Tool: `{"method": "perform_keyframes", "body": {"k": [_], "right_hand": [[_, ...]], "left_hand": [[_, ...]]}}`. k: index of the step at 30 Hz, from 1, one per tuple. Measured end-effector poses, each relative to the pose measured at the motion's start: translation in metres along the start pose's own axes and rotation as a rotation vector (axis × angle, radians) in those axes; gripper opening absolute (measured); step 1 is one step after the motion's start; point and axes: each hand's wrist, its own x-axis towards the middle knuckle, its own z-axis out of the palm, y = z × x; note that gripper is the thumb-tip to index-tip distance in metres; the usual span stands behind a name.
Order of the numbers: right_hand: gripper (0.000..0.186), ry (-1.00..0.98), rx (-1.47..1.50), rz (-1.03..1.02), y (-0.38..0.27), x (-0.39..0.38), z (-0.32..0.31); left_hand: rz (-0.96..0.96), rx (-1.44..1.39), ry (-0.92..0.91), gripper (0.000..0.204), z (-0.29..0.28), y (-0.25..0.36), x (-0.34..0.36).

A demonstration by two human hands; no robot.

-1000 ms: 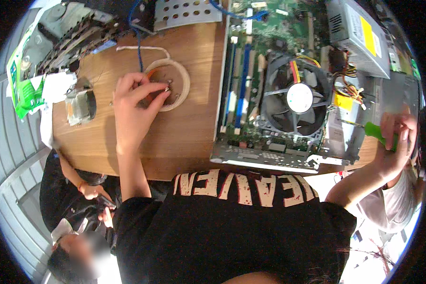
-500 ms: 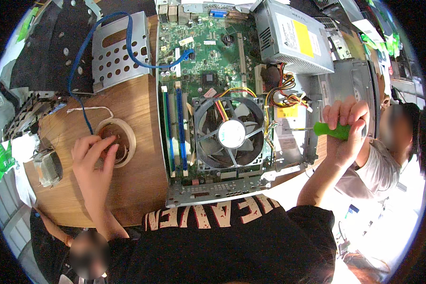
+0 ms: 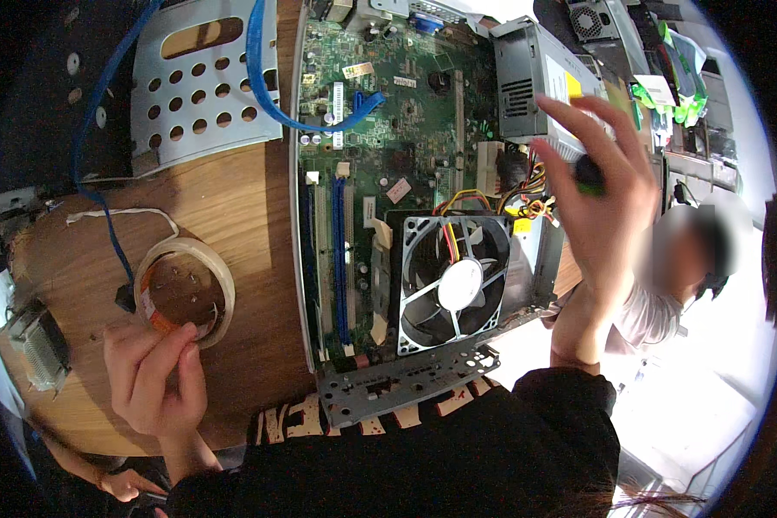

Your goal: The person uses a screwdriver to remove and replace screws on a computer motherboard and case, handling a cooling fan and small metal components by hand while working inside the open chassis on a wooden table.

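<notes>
My left hand [image 3: 154,380] is at the near rim of a tape roll [image 3: 226,274], its thumb and fingertips pinched together. Whatever is between them, if anything, is too small to make out. Several small screws lie inside the roll's ring. My right hand [image 3: 611,194] is raised near the power supply [image 3: 516,82], thumb and forefinger spread apart. Against its palm sits a green and black screwdriver [image 3: 589,175], seen mostly end-on and partly hidden. A black cooling fan [image 3: 460,285] with a pale hub is over the green motherboard [image 3: 406,129], left of and below my right hand.
A perforated metal bracket [image 3: 203,95] lies at the far left, a blue cable [image 3: 105,112] looping past it. Bundled wires [image 3: 533,207] are by the power supply. A heatsink [image 3: 39,345] is at the left edge. Other people [image 3: 647,319] are at both sides.
My right hand has lifted the screwdriver away from beside the fan and opened its thumb and forefinger. My left fingers have drawn back to the tape roll's near rim and pinched together. The view has shifted.
</notes>
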Motion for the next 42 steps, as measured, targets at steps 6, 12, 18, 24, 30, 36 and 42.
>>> {"method": "perform_keyframes", "body": {"k": [6,12,18,24,30,36,42], "right_hand": [[0.061,-0.265,-0.351,0.054,-0.005,0.015,0.028],[0.042,-0.23,-0.361,-0.024,0.007,0.015,0.025],[0.033,-0.216,-0.225,-0.03,0.019,0.021,0.018],[0.034,-0.217,-0.204,-0.043,0.021,0.022,0.016],[0.032,-0.291,-0.175,-0.053,0.03,0.026,0.014],[0.032,-0.287,-0.119,-0.095,0.039,0.029,0.017],[0.031,-0.347,-0.089,-0.146,0.042,0.038,0.013]], "left_hand": [[0.044,-0.145,-0.04,0.017,-0.007,0.007,-0.001],[0.162,-0.552,-0.536,0.036,0.022,0.032,0.004],[0.163,-0.544,-0.719,0.038,0.03,0.029,-0.001],[0.146,-0.541,-0.738,0.031,0.031,0.03,-0.001],[0.148,-0.576,-0.721,0.022,0.037,0.029,-0.002],[0.156,-0.572,-0.689,0.02,0.043,0.027,-0.002],[0.171,-0.575,-0.662,0.019,0.044,0.025,0.0]]}}
